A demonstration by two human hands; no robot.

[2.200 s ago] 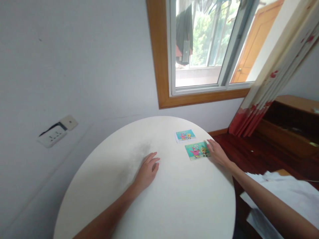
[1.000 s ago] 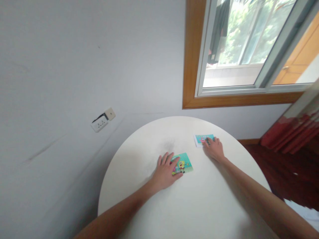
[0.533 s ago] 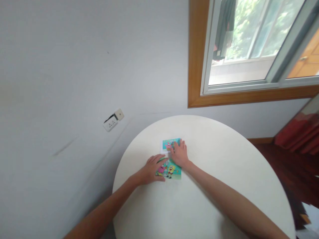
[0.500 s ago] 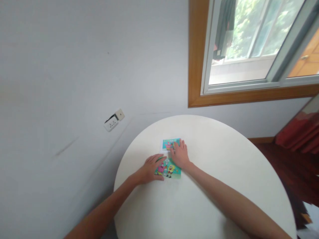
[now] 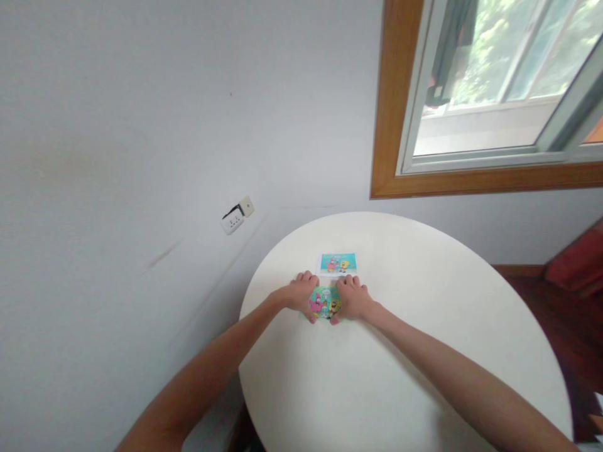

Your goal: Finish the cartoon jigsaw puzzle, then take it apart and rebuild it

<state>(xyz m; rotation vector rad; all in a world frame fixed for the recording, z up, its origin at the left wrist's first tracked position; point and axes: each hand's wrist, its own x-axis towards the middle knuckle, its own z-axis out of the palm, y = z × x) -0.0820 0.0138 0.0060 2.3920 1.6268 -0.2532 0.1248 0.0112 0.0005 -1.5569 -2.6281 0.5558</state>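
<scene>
A colourful cartoon picture (image 5: 325,301), with a pink starfish figure and a yellow square figure on green, lies on the white round table. My left hand (image 5: 304,295) grips its left side, fingers curled at the far edge and thumb at the near edge. At the right side my right hand (image 5: 352,297) holds it in the same way. Both hands cover the picture's ends. Just beyond it, a smaller printed card (image 5: 338,263) with similar figures on blue lies flat, untouched, close to my right fingertips.
The round table (image 5: 424,351) stands close against a pale wall (image 5: 141,125). A wall socket (image 5: 232,220) is on the wall to the left. A wood-framed window (image 5: 396,186) is at the upper right, and a red curtain (image 5: 577,258) hangs at the far right.
My right hand has come back from the printed card to the right side of the near picture. My left fingers have curled in on its left side. The view has shifted slightly left.
</scene>
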